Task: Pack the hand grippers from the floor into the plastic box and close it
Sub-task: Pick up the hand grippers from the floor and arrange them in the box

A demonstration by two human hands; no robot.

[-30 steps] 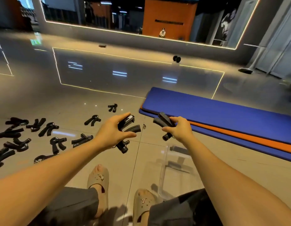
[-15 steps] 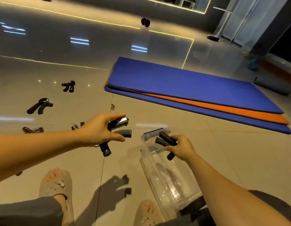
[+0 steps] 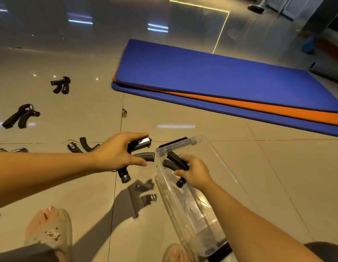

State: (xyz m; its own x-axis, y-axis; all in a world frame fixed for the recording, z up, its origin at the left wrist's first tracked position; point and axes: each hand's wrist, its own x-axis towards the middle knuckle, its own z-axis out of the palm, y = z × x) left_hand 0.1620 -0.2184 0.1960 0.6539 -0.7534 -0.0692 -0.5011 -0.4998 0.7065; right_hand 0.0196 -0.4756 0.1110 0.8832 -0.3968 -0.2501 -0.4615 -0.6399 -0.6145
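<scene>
A clear plastic box lies open on the tiled floor in front of me. My right hand grips a black hand gripper and holds it over the far end of the box. Just left of the box's rim, my left hand holds another black hand gripper above the floor. Several more black hand grippers lie on the tiles to the left, one farther off, one nearer the left edge, and one behind my left wrist.
A blue and orange exercise mat lies folded on the floor beyond the box. My feet in beige sandals stand at the bottom of the view. The glossy floor shows lit lines and reflections.
The view has swung down and to the right. My right hand has brought its gripper down from in front of me to over the box. My left hand has followed toward the box rim.
</scene>
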